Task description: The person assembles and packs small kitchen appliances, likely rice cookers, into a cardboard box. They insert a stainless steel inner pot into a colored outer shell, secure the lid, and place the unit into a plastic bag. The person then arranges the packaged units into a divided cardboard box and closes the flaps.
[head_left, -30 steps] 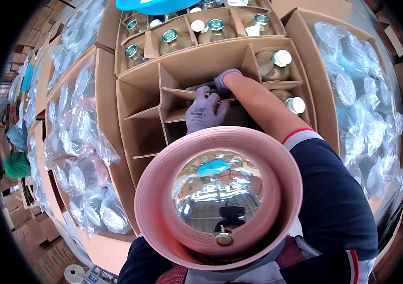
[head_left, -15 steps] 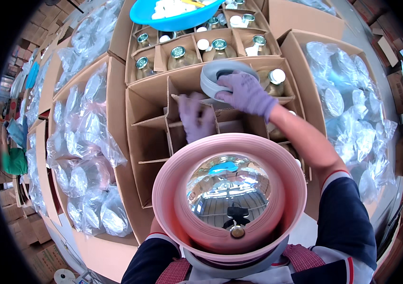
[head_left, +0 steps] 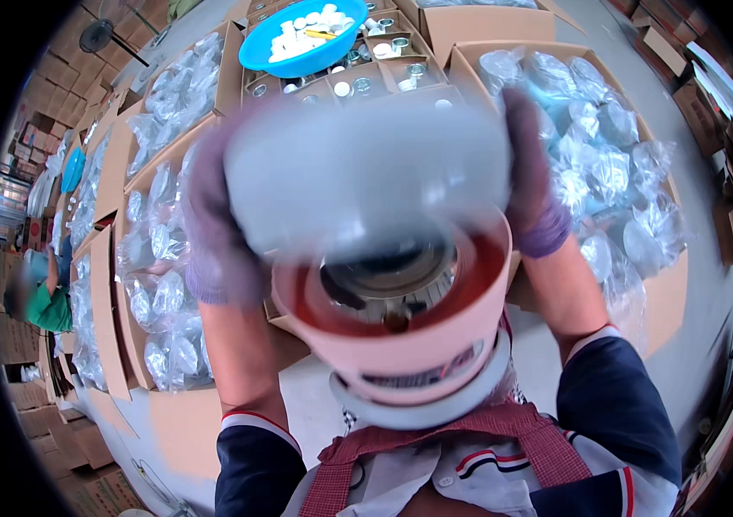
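A pale grey round plastic piece (head_left: 366, 168), smeared by motion, is held up between my two purple-gloved hands. My left hand (head_left: 218, 207) grips its left side, and my right hand (head_left: 528, 164) wraps the right side. Just below and behind it stands a pink round tub (head_left: 392, 353) with flared walls, a label on its front and a grey ring-shaped base (head_left: 422, 415). Inside the tub shows a shiny mirror-like dome (head_left: 396, 284), partly hidden by the grey piece. The grey piece covers part of the tub's rim; whether they touch I cannot tell.
A divided carton of glass jars (head_left: 362, 86) lies ahead, with a blue basin (head_left: 306, 47) of white caps on top. Cartons of bagged plastic parts flank me at left (head_left: 164, 284) and right (head_left: 608, 164). A person in green (head_left: 47, 302) is at far left.
The grey piece has come from above the divided carton toward me, over the pink tub. My left hand has left the carton and joined the right on it. The view has shifted.
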### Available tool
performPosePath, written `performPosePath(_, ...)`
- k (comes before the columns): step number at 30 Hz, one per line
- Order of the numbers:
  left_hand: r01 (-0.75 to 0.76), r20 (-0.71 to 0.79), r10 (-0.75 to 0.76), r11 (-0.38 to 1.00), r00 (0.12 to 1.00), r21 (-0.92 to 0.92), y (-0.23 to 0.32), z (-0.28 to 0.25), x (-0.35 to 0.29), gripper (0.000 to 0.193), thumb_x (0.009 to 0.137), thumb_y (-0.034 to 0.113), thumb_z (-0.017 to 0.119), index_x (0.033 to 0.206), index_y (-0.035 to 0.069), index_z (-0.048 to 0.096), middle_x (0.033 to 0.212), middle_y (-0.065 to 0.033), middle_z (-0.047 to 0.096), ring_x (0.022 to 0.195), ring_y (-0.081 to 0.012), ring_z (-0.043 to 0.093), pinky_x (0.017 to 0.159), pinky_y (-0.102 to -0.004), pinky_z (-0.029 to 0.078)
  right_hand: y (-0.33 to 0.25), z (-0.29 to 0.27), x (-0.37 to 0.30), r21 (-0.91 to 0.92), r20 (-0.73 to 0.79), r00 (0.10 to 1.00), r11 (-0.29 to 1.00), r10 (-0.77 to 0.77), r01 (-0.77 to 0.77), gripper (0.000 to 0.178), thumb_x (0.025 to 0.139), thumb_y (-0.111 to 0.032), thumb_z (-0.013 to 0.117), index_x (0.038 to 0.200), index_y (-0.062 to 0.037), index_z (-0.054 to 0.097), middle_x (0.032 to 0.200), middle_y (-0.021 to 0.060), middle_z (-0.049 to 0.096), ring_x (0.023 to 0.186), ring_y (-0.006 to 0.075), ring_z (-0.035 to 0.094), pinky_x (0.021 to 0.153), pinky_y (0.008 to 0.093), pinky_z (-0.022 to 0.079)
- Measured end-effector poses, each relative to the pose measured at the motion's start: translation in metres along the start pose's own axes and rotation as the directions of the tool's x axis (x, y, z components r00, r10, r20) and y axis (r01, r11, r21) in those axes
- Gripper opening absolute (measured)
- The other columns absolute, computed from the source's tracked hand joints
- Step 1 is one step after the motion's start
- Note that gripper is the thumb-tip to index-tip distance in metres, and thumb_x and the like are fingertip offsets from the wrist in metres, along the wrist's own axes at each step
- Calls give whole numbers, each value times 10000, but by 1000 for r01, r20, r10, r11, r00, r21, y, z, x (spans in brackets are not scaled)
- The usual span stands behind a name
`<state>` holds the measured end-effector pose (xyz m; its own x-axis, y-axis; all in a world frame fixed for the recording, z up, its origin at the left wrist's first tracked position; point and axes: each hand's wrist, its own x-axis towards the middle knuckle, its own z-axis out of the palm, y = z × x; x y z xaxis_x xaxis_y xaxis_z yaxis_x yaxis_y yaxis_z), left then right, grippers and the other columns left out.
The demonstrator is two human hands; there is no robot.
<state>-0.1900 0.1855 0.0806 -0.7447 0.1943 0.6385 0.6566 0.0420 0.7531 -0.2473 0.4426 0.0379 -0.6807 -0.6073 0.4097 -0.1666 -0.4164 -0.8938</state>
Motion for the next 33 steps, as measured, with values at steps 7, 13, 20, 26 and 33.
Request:
performPosePath(7,53,155,-74,990,985,134,50,30,-23,529,504,138,730,998,-38,660,1026,-166,677,936,-254,650,845,-356,502,-2,36,-22,-192,-248,957,976,-149,102,614,1042,-368,230,971,33,690,1015,141,702,947,197,659,906,316,494)
performPosePath(13,-29,90,21,996,996,89,40,34,-41,467,522,130,673,954,-48,662,1004,-192,675,908,-295,651,833,-355,503,-23,48,-36,-330,-176,935,913,-308,239,473,1020,-280,345,934,20,701,967,135,700,933,219,656,881,337,500)
performPosePath(20,-14,17,8,905,1000,426,43,66,-63,437,630,260,574,921,-53,663,932,-198,675,864,-372,647,848,-420,494,28,29,-49,46,-61,963,963,-263,266,377,947,-247,480,774,50,635,868,179,667,807,239,624,777,335,499)
performPosePath(26,53,-22,-55,995,998,-82,3,31,-60,228,849,123,525,917,-41,668,923,-175,684,932,-285,653,844,-361,508,13,50,-35,8,-122,982,989,-144,146,360,947,-206,464,753,45,634,820,143,660,788,222,627,746,308,481)
performPosePath(33,38,18,-40,993,999,109,19,31,-60,264,860,59,435,880,-11,688,973,-156,693,980,-292,644,898,-347,485,67,32,-20,327,-171,983,937,-66,120,355,868,-190,522,542,-55,489,592,110,563,610,247,557,751,363,455)
